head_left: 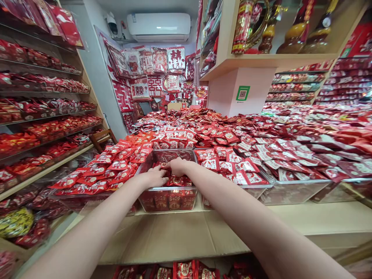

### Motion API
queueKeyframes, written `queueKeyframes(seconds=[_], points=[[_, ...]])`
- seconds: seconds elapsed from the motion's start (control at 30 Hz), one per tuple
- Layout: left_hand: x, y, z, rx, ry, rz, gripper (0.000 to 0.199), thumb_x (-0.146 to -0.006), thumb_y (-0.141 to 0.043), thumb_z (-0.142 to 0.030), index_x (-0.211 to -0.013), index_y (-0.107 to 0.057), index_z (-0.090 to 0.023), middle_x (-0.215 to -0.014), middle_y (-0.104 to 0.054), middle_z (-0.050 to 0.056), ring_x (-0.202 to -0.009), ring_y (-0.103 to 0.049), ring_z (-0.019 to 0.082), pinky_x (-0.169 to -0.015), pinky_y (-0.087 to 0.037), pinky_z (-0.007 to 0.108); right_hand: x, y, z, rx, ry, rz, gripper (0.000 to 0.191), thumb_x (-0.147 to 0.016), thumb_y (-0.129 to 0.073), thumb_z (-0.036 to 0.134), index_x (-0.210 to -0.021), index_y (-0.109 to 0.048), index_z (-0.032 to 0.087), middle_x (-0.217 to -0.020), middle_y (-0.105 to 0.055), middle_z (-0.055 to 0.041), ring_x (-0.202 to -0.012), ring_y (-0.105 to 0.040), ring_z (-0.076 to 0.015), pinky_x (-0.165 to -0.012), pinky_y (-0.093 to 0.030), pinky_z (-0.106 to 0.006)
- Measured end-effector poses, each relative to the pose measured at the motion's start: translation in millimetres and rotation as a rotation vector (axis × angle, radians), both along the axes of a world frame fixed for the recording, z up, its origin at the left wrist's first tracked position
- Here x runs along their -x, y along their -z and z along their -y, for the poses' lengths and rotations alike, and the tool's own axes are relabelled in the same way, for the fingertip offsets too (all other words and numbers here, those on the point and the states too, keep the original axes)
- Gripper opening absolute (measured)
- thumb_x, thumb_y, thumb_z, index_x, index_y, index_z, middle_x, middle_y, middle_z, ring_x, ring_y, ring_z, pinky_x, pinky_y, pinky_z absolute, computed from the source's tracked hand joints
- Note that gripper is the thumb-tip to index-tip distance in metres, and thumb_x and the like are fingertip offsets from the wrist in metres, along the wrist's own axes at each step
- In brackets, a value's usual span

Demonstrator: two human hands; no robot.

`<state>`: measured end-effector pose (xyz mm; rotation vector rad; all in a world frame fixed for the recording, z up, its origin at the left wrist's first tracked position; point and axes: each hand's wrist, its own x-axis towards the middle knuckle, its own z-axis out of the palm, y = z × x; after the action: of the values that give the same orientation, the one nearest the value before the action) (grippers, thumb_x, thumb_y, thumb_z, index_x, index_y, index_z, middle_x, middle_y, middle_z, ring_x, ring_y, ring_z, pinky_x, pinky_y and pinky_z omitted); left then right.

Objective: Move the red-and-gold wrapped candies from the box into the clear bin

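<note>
Both my hands reach into a clear plastic bin in the middle of the display, partly filled with small red packets. My left hand is at the bin's left side, its fingers bent down and closed on a red packet. Close beside it, my right hand points down to the left, with fingers closed at the same packet; the fingertips are partly hidden. More red packets stand upright behind the bin's see-through front wall.
Heaped bins of red packets stand left and right of the middle bin. A cardboard-covered ledge runs in front, with more packets below. Shelves line the left; an overhanging cabinet juts out at upper right.
</note>
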<state>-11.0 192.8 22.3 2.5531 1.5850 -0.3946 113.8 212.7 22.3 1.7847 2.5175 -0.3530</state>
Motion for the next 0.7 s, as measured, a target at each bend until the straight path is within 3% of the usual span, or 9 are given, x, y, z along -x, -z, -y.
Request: queueKeyframes(seconds=[0.23,0.37,0.53,0.63,0.7], points=[[-4,-0.8,3,0.001,-0.057,-0.004,0.038,-0.084,-0.047,-0.035,-0.118,-0.043,-0.019,-0.129,-0.041,0.009,-0.112,-0.042,0.027,-0.092,-0.032,0.051,-1,0.1,-1,0.003,-0.051,-0.043,0.047,-0.065,-0.056,0.012,-0.111,-0.056,0.022,-0.121,-0.050,-0.0130,-0.111,-0.044,-0.0305,-0.087,-0.038,-0.043],[-5,-4.0,5,-0.004,-0.056,0.007,0.038,-0.083,-0.048,-0.034,-0.118,-0.044,-0.019,-0.130,-0.040,0.008,-0.114,-0.040,0.027,-0.092,-0.031,0.052,-1,-0.6,1,0.029,-0.154,-0.125,0.045,-0.064,-0.053,0.007,-0.103,-0.060,0.028,-0.110,-0.059,-0.0031,-0.098,-0.056,-0.0220,-0.083,-0.043,-0.031],[-1,-2.0,3,0.008,-0.111,0.013,0.037,-0.084,-0.047,-0.033,-0.118,-0.044,-0.019,-0.126,-0.044,0.009,-0.108,-0.046,0.026,-0.088,-0.037,0.049,-7,-3.5,1,-0.160,-0.066,-0.287,0.044,-0.069,-0.042,0.005,-0.110,-0.056,0.016,-0.111,-0.059,-0.0053,-0.101,-0.053,-0.0157,-0.086,-0.040,-0.023],[2,-0.4,1,0.018,-0.111,0.026,0.036,-0.084,-0.047,-0.033,-0.117,-0.045,-0.019,-0.123,-0.046,0.008,-0.106,-0.048,0.025,-0.087,-0.038,0.048,-13,-14.9,25,-0.327,-0.034,-0.554,0.038,-0.073,-0.038,0.008,-0.106,-0.056,0.015,-0.106,-0.061,-0.0043,-0.097,-0.054,-0.0120,-0.085,-0.040,-0.021],[3,0.0,0,0.024,-0.102,0.036,0.035,-0.084,-0.048,-0.033,-0.115,-0.046,-0.018,-0.121,-0.048,0.008,-0.104,-0.049,0.024,-0.086,-0.039,0.048,-20,-25.8,63,-0.408,-0.076,-0.783,0.033,-0.075,-0.037,0.009,-0.099,-0.059,0.015,-0.097,-0.063,-0.0031,-0.088,-0.057,-0.0102,-0.079,-0.043,-0.020]])
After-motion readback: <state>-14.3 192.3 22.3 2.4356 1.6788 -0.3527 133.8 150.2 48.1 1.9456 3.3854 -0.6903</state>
